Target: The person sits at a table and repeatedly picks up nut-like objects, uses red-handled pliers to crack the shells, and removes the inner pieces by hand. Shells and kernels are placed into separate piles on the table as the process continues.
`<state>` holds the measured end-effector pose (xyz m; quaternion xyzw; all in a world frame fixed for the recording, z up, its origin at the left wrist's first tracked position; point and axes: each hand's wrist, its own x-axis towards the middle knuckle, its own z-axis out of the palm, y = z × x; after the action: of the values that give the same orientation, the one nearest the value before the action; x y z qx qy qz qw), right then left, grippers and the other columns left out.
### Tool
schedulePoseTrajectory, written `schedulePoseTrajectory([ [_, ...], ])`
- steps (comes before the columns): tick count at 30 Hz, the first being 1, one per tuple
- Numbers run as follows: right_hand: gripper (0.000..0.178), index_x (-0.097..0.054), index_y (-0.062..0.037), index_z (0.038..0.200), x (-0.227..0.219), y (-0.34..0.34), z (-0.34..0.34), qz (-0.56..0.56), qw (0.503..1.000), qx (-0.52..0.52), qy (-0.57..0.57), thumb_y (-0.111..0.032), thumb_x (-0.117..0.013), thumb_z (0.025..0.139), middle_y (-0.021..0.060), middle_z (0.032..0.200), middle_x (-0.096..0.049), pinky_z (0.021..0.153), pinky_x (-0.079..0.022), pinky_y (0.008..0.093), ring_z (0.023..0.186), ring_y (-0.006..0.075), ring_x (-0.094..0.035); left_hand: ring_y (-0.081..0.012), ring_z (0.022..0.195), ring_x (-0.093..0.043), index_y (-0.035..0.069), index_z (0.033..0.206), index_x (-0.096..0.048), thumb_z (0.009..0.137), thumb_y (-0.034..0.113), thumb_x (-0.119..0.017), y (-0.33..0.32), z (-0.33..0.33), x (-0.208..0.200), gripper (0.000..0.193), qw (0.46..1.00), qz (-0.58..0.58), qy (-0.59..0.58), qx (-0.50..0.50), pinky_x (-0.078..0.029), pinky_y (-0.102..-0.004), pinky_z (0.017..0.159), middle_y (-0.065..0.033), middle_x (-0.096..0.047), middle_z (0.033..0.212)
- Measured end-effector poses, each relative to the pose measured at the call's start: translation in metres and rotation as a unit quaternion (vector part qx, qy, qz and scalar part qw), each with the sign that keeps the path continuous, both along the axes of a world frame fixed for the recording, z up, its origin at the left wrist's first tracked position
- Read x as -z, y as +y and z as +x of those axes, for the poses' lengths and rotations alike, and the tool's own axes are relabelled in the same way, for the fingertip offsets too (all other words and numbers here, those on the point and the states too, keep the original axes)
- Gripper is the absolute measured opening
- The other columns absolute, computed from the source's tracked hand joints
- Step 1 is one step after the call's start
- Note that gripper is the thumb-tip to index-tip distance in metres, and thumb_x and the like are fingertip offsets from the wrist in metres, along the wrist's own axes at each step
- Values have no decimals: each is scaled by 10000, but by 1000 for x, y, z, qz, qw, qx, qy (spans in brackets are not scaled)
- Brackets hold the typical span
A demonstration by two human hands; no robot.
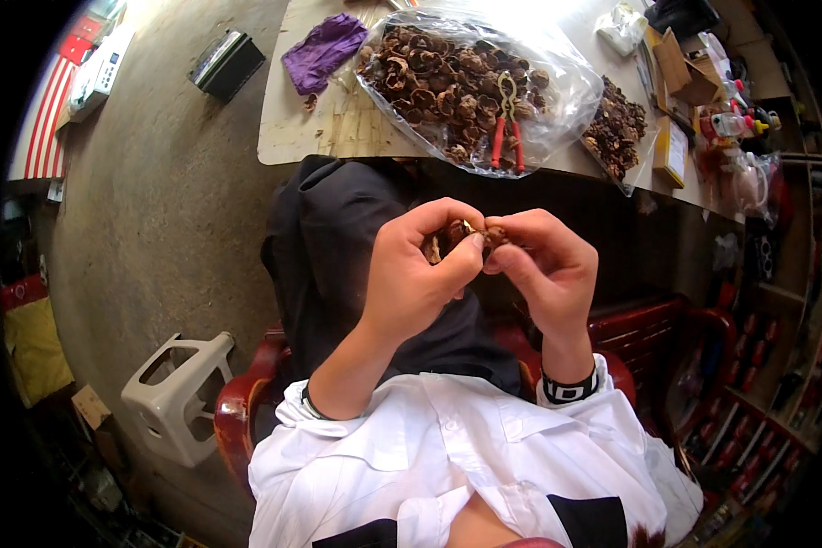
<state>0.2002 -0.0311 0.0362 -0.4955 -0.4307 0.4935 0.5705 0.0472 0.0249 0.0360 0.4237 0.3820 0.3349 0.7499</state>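
Note:
Both hands meet above my lap, in front of the table edge. My left hand [411,274] is closed around a cracked brown walnut [457,230], its pale inside partly showing. The fingertips of my right hand [557,269] pinch a brown piece of it right against the left thumb. My fingers cover much of the nut. Beyond them on the table lies a clear plastic bag [566,100] with many brown walnut shells [429,78]. A nutcracker [506,128] with red handles rests on the shells near the bag's front edge.
A darker heap of walnut pieces [617,128] lies right of the bag. A purple cloth [321,53] is on the table [288,123] at left. Boxes and bottles [731,123] crowd the right side. A black battery-like box [226,64] and white plastic stool [175,393] stand on the floor.

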Motion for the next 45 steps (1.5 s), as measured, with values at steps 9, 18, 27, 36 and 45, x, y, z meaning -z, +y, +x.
schedulePoseTrajectory([
  [9, 213, -558, 40, 1078, 14, 7, 13, -74, 955, 39, 284, -105, -481, 944, 114, 947, -608, 694, -585, 284, 785, 118, -620, -14, 456, -476, 1, 897, -610, 862, 95, -597, 21, 13, 11, 101, 999, -29, -10, 20, -330, -167, 403, 32, -531, 627],
  [18, 141, -694, 0, 928, 27, 65, 27, -22, 988, 103, -109, -105, -697, 834, -71, 670, -524, 533, -316, 165, 605, 5, -411, -38, 461, -484, -11, 893, -628, 845, 113, -610, 61, 40, 36, 134, 991, 105, 80, 1, -368, -205, 420, 10, -547, 627],
  [27, 124, -686, 16, 902, 46, 107, 40, -18, 979, 76, -190, -93, -671, 846, -25, 708, -618, 570, -421, 183, 634, 31, -524, -49, 497, -506, -17, 993, -644, 835, 104, -596, 99, 50, 66, 205, 945, 277, 174, 22, -399, -217, 441, -4, -580, 667],
  [36, 145, -653, -7, 937, 71, 124, 53, -110, 990, 76, 43, -143, -616, 902, -43, 687, -579, 490, -355, 173, 564, 0, -443, -25, 499, -481, -3, 1015, -641, 917, 132, -581, 119, 49, 71, 177, 987, 119, 34, 100, -367, -182, 437, 37, -551, 664],
  [45, 160, -660, 16, 896, 127, 147, 83, -14, 951, 175, -256, -136, -611, 896, -18, 663, -558, 514, -378, 213, 549, 64, -471, -25, 499, -465, -15, 1033, -628, 933, 140, -562, 112, 34, 76, 196, 995, 33, -14, 95, -339, -169, 451, 46, -500, 666],
])
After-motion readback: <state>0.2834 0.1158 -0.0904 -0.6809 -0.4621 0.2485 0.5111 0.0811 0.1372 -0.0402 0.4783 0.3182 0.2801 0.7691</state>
